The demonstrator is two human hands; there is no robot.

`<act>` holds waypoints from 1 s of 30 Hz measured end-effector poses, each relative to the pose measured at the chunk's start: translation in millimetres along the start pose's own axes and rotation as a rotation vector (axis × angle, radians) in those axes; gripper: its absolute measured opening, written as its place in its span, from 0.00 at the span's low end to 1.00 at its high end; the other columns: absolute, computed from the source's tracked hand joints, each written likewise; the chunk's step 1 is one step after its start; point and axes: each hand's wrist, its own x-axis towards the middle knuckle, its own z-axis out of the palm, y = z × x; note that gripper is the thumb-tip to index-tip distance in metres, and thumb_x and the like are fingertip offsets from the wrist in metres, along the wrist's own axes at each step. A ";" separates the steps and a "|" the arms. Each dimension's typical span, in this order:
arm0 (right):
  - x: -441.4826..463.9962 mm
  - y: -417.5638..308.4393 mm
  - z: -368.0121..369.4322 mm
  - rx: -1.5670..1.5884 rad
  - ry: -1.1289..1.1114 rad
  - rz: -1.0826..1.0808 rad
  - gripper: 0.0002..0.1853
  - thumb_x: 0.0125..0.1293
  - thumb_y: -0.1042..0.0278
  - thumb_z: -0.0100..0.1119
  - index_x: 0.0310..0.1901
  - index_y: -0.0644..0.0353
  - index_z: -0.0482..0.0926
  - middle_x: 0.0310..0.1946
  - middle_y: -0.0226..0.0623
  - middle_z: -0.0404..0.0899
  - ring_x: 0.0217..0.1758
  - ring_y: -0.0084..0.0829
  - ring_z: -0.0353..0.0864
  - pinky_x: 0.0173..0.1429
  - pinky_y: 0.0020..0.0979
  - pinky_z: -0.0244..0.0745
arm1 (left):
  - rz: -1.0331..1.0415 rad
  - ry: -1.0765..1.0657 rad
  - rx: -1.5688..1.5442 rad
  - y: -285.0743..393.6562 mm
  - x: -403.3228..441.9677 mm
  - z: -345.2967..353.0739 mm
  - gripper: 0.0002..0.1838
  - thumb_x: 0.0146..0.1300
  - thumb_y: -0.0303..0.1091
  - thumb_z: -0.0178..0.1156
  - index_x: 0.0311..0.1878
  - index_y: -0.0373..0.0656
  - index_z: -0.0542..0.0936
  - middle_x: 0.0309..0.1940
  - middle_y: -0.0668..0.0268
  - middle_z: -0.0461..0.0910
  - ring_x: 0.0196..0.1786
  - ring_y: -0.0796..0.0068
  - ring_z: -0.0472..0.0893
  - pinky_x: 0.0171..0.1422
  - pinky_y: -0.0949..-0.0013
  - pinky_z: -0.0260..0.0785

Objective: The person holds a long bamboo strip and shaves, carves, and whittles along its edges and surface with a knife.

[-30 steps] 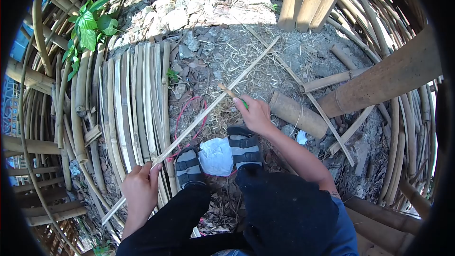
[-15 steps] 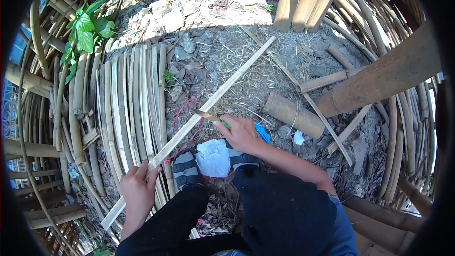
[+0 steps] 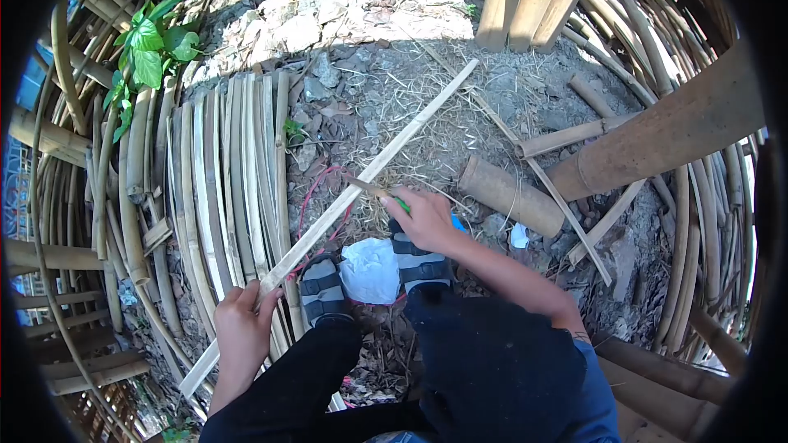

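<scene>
A long, pale bamboo strip (image 3: 394, 148) runs slantwise across the view, from lower left to upper right. Near its lower end, my left hand (image 3: 244, 330) is closed around it. My right hand (image 3: 425, 217) grips a knife (image 3: 367, 186) by its green handle, fingers wrapped round it. The blade lies across the strip at about its middle, and looks to be touching it. Below the blade, a crumpled white sheet (image 3: 369, 272) sits between my two sandalled feet. A pink string (image 3: 310, 189) loops on the ground beside the strip.
Several split bamboo strips (image 3: 238, 172) lie side by side at left. To the right are a short bamboo piece (image 3: 509, 198), a thick bamboo pole (image 3: 657, 143) and a thin strip (image 3: 566, 212). Upright bamboo posts (image 3: 525, 0) stand at the back. A green plant (image 3: 148, 49) grows at upper left.
My right hand and the knife have shifted slightly up and to the right along the strip. The left hand keeps its hold, and the strip has barely moved.
</scene>
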 end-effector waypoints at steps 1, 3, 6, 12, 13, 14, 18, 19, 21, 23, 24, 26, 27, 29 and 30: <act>-0.7 1.0 2.1 0.009 0.039 -0.042 0.20 0.74 0.48 0.52 0.35 0.58 0.79 0.23 0.47 0.80 0.29 0.53 0.81 0.35 0.50 0.73 | 0.008 -0.005 -0.003 0.0 -0.5 -0.8 0.15 0.62 0.38 0.70 0.35 0.34 0.82 0.21 0.52 0.72 0.25 0.48 0.75 0.31 0.51 0.64; 5.7 10.8 -0.5 0.002 0.061 0.011 0.20 0.74 0.48 0.52 0.35 0.57 0.79 0.23 0.47 0.80 0.29 0.53 0.82 0.35 0.50 0.73 | 0.018 0.008 -0.006 -0.6 -1.2 0.1 0.13 0.62 0.37 0.69 0.36 0.34 0.82 0.21 0.52 0.72 0.24 0.51 0.74 0.31 0.53 0.63; 23.1 38.5 -9.0 -0.076 0.096 0.097 0.19 0.73 0.48 0.52 0.37 0.56 0.81 0.23 0.46 0.81 0.30 0.52 0.83 0.36 0.49 0.73 | 0.030 0.032 -0.013 -2.8 -2.6 3.1 0.12 0.62 0.36 0.69 0.37 0.34 0.83 0.20 0.53 0.72 0.23 0.55 0.73 0.30 0.55 0.62; 38.1 58.1 -12.2 -0.130 0.065 0.158 0.20 0.73 0.46 0.52 0.38 0.56 0.82 0.26 0.47 0.82 0.35 0.52 0.83 0.40 0.48 0.73 | 0.020 0.022 -0.027 -4.1 -1.9 9.2 0.13 0.63 0.36 0.69 0.40 0.34 0.84 0.21 0.53 0.73 0.23 0.55 0.74 0.30 0.56 0.63; 40.6 60.6 -11.9 -0.128 0.067 0.155 0.20 0.73 0.46 0.52 0.38 0.56 0.82 0.26 0.47 0.82 0.35 0.52 0.83 0.40 0.48 0.73 | 0.029 0.039 -0.045 -5.1 -2.1 10.5 0.13 0.63 0.37 0.69 0.41 0.34 0.84 0.21 0.53 0.74 0.22 0.55 0.74 0.30 0.56 0.64; 40.1 63.1 -10.5 -0.138 0.112 0.091 0.21 0.73 0.46 0.52 0.36 0.58 0.81 0.26 0.48 0.82 0.34 0.53 0.83 0.39 0.50 0.73 | 0.028 0.037 -0.042 -5.3 -2.9 8.4 0.13 0.63 0.37 0.69 0.41 0.34 0.84 0.21 0.53 0.74 0.22 0.55 0.74 0.30 0.56 0.64; 30.2 44.1 -7.7 -0.188 0.135 0.104 0.26 0.74 0.44 0.49 0.31 0.62 0.78 0.24 0.53 0.81 0.31 0.55 0.82 0.39 0.53 0.74 | 0.015 -0.008 -0.032 -3.8 -0.3 3.6 0.13 0.63 0.36 0.69 0.41 0.33 0.84 0.22 0.53 0.74 0.23 0.56 0.74 0.30 0.57 0.64; 32.1 42.9 -9.2 -0.190 0.132 0.101 0.26 0.74 0.44 0.49 0.31 0.62 0.78 0.24 0.53 0.81 0.31 0.55 0.82 0.39 0.53 0.74 | 0.004 0.006 -0.041 -4.1 -1.8 5.3 0.13 0.63 0.36 0.68 0.40 0.33 0.83 0.21 0.53 0.74 0.23 0.56 0.74 0.30 0.57 0.63; 34.0 43.4 -9.8 -0.191 0.082 0.214 0.28 0.74 0.43 0.48 0.29 0.62 0.78 0.22 0.54 0.79 0.28 0.56 0.82 0.39 0.54 0.74 | 0.002 -0.007 -0.048 -2.4 -0.3 3.8 0.13 0.63 0.36 0.68 0.40 0.33 0.83 0.21 0.53 0.73 0.22 0.56 0.74 0.30 0.57 0.63; 37.7 62.1 -7.5 -0.227 0.090 0.204 0.28 0.74 0.43 0.48 0.30 0.62 0.79 0.21 0.53 0.80 0.27 0.55 0.83 0.36 0.53 0.75 | 0.007 -0.023 -0.052 -1.9 -0.9 2.0 0.13 0.63 0.35 0.68 0.39 0.33 0.83 0.21 0.53 0.73 0.22 0.56 0.73 0.30 0.57 0.63; 41.0 62.4 -11.8 -0.269 0.105 0.185 0.28 0.74 0.43 0.48 0.30 0.62 0.80 0.21 0.52 0.81 0.26 0.54 0.83 0.34 0.51 0.76 | 0.003 -0.028 -0.041 -1.7 -0.9 2.1 0.12 0.63 0.35 0.68 0.39 0.33 0.83 0.21 0.53 0.73 0.22 0.57 0.73 0.30 0.57 0.63; 41.1 59.0 -14.2 -0.281 0.096 0.169 0.29 0.74 0.43 0.47 0.29 0.62 0.81 0.20 0.52 0.80 0.26 0.54 0.83 0.34 0.51 0.76 | -0.003 -0.034 -0.034 0.6 -0.2 1.7 0.12 0.63 0.35 0.68 0.39 0.33 0.83 0.20 0.54 0.73 0.22 0.57 0.73 0.30 0.57 0.62; 38.8 51.4 -15.9 -0.288 0.084 0.159 0.30 0.74 0.42 0.47 0.29 0.63 0.81 0.20 0.53 0.80 0.26 0.53 0.83 0.33 0.51 0.76 | -0.018 -0.031 -0.049 2.8 0.4 0.1 0.13 0.63 0.36 0.69 0.37 0.33 0.82 0.21 0.52 0.73 0.23 0.54 0.73 0.30 0.55 0.63; 29.8 29.4 -14.8 -0.291 0.062 0.090 0.30 0.74 0.42 0.47 0.28 0.64 0.81 0.19 0.53 0.80 0.25 0.54 0.83 0.33 0.51 0.76 | -0.038 -0.028 -0.067 4.8 0.8 0.2 0.14 0.63 0.37 0.69 0.35 0.33 0.82 0.22 0.51 0.73 0.24 0.50 0.73 0.31 0.52 0.63; 26.8 22.5 -12.7 -0.289 0.043 0.022 0.30 0.74 0.42 0.47 0.28 0.65 0.80 0.19 0.53 0.79 0.24 0.54 0.82 0.33 0.51 0.76 | -0.035 -0.028 -0.064 5.0 0.6 0.2 0.14 0.63 0.37 0.69 0.36 0.33 0.82 0.22 0.51 0.72 0.24 0.50 0.73 0.31 0.52 0.63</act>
